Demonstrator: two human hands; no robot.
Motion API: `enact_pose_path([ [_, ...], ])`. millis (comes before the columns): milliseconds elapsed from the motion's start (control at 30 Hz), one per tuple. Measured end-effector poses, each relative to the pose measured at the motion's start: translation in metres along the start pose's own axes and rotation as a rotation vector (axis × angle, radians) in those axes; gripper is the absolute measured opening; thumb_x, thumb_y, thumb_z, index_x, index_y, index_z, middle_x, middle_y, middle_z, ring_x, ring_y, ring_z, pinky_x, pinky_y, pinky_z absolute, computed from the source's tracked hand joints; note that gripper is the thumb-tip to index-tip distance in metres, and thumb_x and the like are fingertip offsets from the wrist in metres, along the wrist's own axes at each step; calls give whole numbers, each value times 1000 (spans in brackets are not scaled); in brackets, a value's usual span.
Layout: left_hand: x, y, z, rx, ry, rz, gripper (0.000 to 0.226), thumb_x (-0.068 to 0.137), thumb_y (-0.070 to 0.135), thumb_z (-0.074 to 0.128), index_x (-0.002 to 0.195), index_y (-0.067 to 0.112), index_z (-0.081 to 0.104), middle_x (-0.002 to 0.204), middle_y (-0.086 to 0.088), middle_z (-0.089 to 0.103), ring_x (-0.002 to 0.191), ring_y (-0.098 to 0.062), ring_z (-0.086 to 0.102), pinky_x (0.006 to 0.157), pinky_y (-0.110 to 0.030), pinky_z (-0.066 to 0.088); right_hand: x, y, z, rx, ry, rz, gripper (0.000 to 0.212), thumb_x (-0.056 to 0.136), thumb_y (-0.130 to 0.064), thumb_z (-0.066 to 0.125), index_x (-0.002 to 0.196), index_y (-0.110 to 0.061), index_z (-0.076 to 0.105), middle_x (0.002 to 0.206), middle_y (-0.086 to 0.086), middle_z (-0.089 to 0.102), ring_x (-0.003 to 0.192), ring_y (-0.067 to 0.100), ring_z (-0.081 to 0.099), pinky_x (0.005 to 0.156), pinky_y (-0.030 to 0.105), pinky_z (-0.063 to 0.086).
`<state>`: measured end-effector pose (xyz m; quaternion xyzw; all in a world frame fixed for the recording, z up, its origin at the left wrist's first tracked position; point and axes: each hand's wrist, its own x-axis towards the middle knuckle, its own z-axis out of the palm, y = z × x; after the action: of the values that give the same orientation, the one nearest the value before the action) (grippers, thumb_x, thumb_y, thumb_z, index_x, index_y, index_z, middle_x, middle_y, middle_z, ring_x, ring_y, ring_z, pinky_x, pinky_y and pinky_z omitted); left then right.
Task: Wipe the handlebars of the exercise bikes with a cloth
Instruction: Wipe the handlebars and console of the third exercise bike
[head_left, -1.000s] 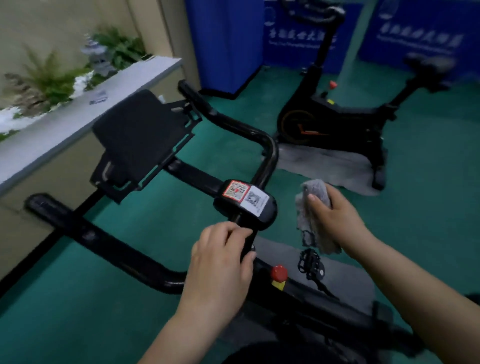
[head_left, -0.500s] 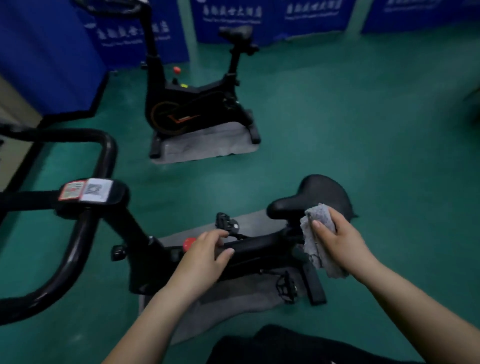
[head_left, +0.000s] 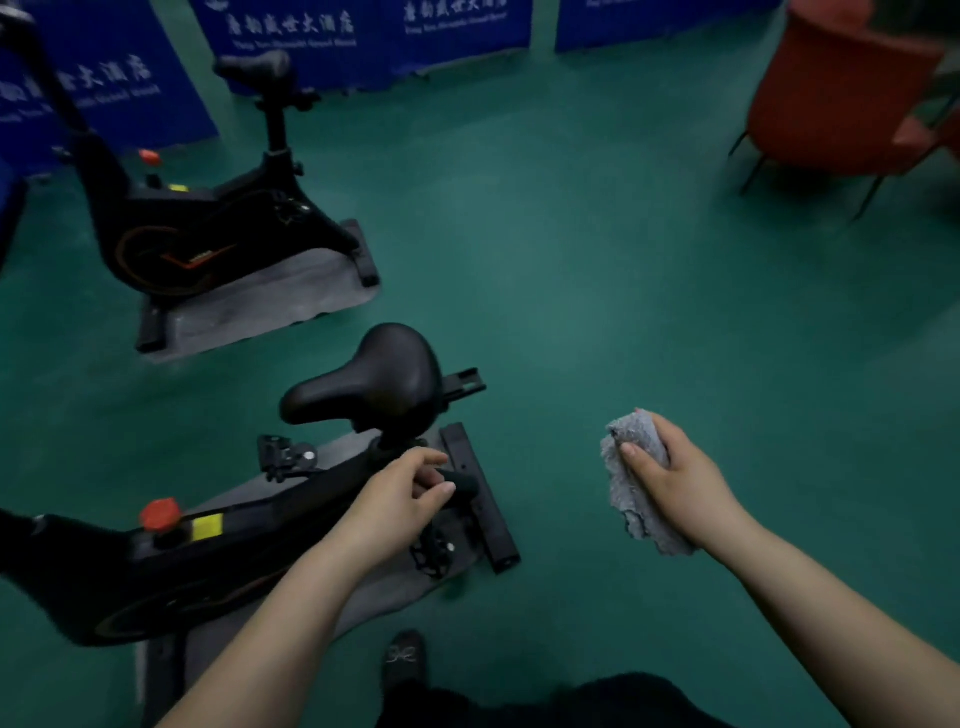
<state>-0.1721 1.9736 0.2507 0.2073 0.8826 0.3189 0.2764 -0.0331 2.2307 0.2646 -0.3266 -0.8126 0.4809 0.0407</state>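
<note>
A black exercise bike (head_left: 208, 551) stands in the lower left; its saddle (head_left: 374, 379) shows, but its handlebars are out of frame. A second black bike (head_left: 208, 223) stands farther back on the left, its handlebars cut off at the top edge. My right hand (head_left: 680, 483) grips a crumpled grey cloth (head_left: 631, 499) in the air over the floor, right of the near bike. My left hand (head_left: 400, 493) hovers over the near bike's frame below the saddle, fingers loosely curled, holding nothing.
Each bike stands on a grey mat (head_left: 270, 306). Blue banner panels (head_left: 363, 31) line the back. A red chair (head_left: 841, 88) sits at the top right. Green floor (head_left: 623, 260) stretches between the bikes and the chair. My shoe (head_left: 405, 657) is at the bottom.
The view has swung right, away from the near bike's handlebars toward its saddle and the open floor. My left hand let go of the handlebar. My right hand kept the cloth and moved right.
</note>
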Motion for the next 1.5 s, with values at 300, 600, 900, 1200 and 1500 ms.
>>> enact_pose_path([
  [300, 68, 61, 32, 37, -34, 14, 36, 90, 35, 57, 124, 29, 48, 98, 18, 56, 88, 1, 54, 67, -12, 40, 63, 37, -62, 19, 13, 47, 39, 92, -27, 58, 131, -23, 50, 107, -8, 61, 91, 9, 57, 69, 13, 39],
  [600, 226, 100, 26, 31, -40, -27, 37, 88, 32, 60, 122, 22, 50, 96, 11, 59, 92, -13, 58, 79, -25, 42, 200, 33, -107, -65, -7, 125, 47, 90, -33, 60, 135, -24, 47, 118, -6, 62, 100, 15, 59, 81, 24, 39],
  [900, 377, 171, -32, 3, 92, 57, 38, 87, 33, 62, 121, 23, 50, 99, 9, 59, 88, -17, 58, 80, -29, 45, 362, -31, -150, -87, 41, 2, 47, 89, -32, 62, 134, -24, 50, 115, -6, 62, 99, 13, 56, 83, 21, 36],
  [1200, 484, 172, -62, -91, 262, -153, 38, 87, 32, 62, 122, 23, 50, 103, 5, 59, 84, -15, 58, 76, -25, 42, 560, -80, -127, -140, -213, -144, 48, 89, -32, 62, 134, -22, 49, 118, -3, 62, 100, 14, 57, 84, 22, 37],
  [1500, 554, 179, -128, -206, 500, -311, 42, 88, 36, 58, 127, 24, 45, 101, 9, 58, 84, -12, 55, 74, -25, 39, 713, -189, -71, -185, -451, -359, 44, 90, -33, 61, 132, -23, 51, 120, -2, 62, 103, 16, 58, 84, 24, 39],
])
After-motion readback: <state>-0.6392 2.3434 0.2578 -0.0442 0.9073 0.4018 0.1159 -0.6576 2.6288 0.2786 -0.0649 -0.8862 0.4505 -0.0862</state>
